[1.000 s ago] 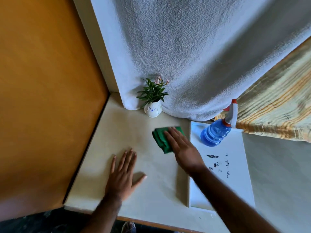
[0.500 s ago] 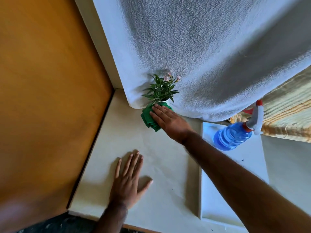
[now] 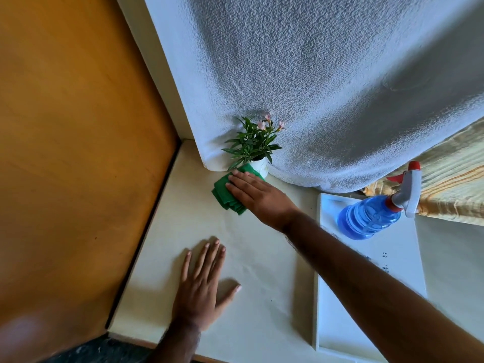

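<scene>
A folded green cloth lies on the cream tabletop at the foot of a small white pot with a green flowering plant. My right hand presses flat on the cloth with straight fingers, its fingertips close to the pot. My left hand rests palm down on the tabletop nearer to me, fingers spread, holding nothing.
A white towel hangs behind the plant. A blue spray bottle with a red and grey trigger stands on a white tray at the right. An orange-brown panel borders the table on the left. Striped fabric lies far right.
My right hand has slid the green cloth away from me and leftwards, from beside the tray up to the plant pot. My left hand has stayed flat on the table.
</scene>
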`<state>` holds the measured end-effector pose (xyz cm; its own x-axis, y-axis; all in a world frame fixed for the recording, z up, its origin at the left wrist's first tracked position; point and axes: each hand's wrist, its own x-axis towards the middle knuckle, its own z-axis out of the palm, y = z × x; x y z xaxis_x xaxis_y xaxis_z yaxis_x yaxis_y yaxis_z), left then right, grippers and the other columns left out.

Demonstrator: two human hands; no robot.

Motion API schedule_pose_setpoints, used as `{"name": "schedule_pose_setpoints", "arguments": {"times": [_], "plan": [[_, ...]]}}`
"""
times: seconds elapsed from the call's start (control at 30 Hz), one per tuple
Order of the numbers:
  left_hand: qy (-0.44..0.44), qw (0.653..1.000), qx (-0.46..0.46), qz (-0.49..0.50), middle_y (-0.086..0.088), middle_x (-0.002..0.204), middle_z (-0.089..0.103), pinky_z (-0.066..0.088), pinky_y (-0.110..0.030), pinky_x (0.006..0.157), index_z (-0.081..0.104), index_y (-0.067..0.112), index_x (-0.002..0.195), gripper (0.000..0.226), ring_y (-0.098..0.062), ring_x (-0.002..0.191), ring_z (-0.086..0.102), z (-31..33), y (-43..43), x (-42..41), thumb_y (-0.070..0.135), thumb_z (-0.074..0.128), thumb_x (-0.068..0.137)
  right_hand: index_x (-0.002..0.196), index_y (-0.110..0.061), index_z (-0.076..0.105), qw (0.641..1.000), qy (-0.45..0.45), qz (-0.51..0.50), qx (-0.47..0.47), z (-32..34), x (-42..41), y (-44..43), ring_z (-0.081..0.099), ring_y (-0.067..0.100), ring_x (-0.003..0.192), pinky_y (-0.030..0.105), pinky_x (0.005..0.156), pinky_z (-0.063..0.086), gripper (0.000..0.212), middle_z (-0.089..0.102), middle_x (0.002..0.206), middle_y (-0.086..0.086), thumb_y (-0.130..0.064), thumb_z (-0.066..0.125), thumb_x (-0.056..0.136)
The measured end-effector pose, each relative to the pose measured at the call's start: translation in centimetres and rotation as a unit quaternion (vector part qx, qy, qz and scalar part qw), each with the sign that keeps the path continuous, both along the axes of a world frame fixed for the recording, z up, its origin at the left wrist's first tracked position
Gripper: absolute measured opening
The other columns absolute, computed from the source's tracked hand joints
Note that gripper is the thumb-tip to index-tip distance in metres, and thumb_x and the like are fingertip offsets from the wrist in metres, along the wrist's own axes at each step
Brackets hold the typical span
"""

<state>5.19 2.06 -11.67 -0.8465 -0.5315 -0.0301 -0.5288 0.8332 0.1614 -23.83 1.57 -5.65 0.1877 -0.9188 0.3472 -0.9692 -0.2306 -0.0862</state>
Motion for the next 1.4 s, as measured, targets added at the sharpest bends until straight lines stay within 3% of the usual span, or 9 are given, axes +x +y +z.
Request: {"name": "schedule_pose_setpoints", "arguments": {"times": [0.27,0.53,0.8,0.93,1.13,1.3,1.4], "plan": [[-0.001,1.000,0.010,0.000,-0.009,0.172,0.022,0.028,-0.066,0.121,0.025,0.013,0.161,0.095,-0.026,0.158,0.018,0.0,0.0,0.0,0.074,0.047,0.093,0.137,0.005,0.057,0.998,0.020,0.035,0.048,-0.5,-2.1,-1.3,0.051,0.039,0.135,0.053,0.111,0.042,0.043,0.055,0.143,0.024,0.000,0.036,0.099],[-0.036,0.999,0.018,0.004,-0.009,0.173,0.017,0.027,-0.065,0.122,0.019,0.014,0.163,0.099,-0.027,0.159,0.013,0.1,-0.1,0.0,0.079,0.041,0.092,0.135,0.005,0.058,0.993,-0.038,0.012,0.110,-1.7,-0.6,-0.1,0.053,0.041,0.133,0.055,0.106,0.047,0.047,0.058,0.140,0.024,-0.002,0.031,0.098],[-0.019,1.000,0.022,0.004,-0.009,0.172,0.019,0.028,-0.065,0.121,0.022,0.014,0.162,0.097,-0.026,0.159,0.014,0.0,0.0,0.1,0.077,0.046,0.092,0.142,0.003,0.053,0.999,-0.032,-0.010,0.026,0.2,-0.9,-0.3,0.045,0.036,0.140,0.047,0.118,0.034,0.044,0.052,0.148,0.021,-0.002,0.035,0.102],[-0.022,1.000,0.019,0.002,-0.009,0.172,0.019,0.028,-0.065,0.121,0.022,0.014,0.162,0.097,-0.027,0.159,0.015,0.0,0.0,0.0,0.077,0.043,0.093,0.140,0.003,0.055,0.998,-0.029,-0.010,0.059,-1.1,-2.0,0.4,0.047,0.037,0.139,0.049,0.115,0.038,0.044,0.054,0.146,0.021,-0.001,0.036,0.100],[-0.025,0.999,0.024,0.003,-0.009,0.173,0.018,0.027,-0.065,0.122,0.020,0.014,0.162,0.097,-0.027,0.159,0.015,-0.1,0.0,0.0,0.078,0.042,0.092,0.139,0.004,0.056,0.986,-0.095,-0.049,0.132,-2.9,-0.5,1.7,0.050,0.040,0.135,0.053,0.107,0.047,0.052,0.056,0.143,0.022,-0.004,0.026,0.097],[-0.020,0.999,0.025,0.004,-0.008,0.173,0.017,0.026,-0.065,0.122,0.020,0.014,0.162,0.098,-0.027,0.159,0.015,-0.2,-0.1,0.1,0.077,0.045,0.092,0.141,0.001,0.054,0.993,-0.094,-0.054,0.054,-1.0,0.5,1.6,0.045,0.033,0.141,0.042,0.118,0.034,0.050,0.053,0.148,0.017,0.000,0.027,0.100],[-0.014,1.000,0.022,0.001,-0.009,0.173,0.018,0.027,-0.066,0.121,0.021,0.014,0.162,0.097,-0.027,0.159,0.015,-0.2,0.0,0.2,0.075,0.048,0.092,0.143,0.000,0.052,0.992,-0.090,-0.084,0.012,-0.2,-0.2,1.6,0.043,0.031,0.142,0.043,0.119,0.033,0.047,0.051,0.150,0.016,0.001,0.030,0.101]]}}
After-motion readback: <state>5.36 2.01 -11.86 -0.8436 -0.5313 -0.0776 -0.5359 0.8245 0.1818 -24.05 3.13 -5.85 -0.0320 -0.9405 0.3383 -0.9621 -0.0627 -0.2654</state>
